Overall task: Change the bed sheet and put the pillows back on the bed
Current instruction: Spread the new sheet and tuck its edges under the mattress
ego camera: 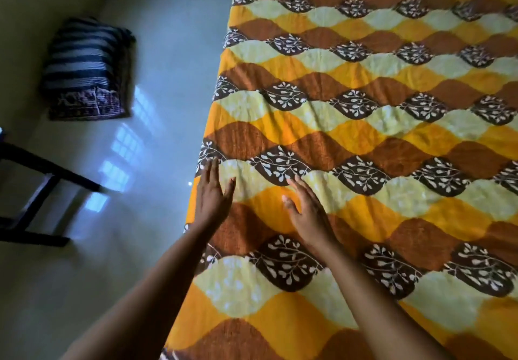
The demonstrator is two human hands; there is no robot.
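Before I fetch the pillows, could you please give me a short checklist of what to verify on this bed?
1. Sheet spread out: the patterned bed sheet covers all of the top in view: ok.
2. Sheet smooth: light creases show near the hands: not ok.
3. Side edge tucked in: the fold along the floor side is out of sight: cannot tell.
4. Hands free: left hand and right hand are flat over the sheet with straight fingers, holding nothing: ok.
5. Pillow in place: the striped pillow lies on the floor: not ok.
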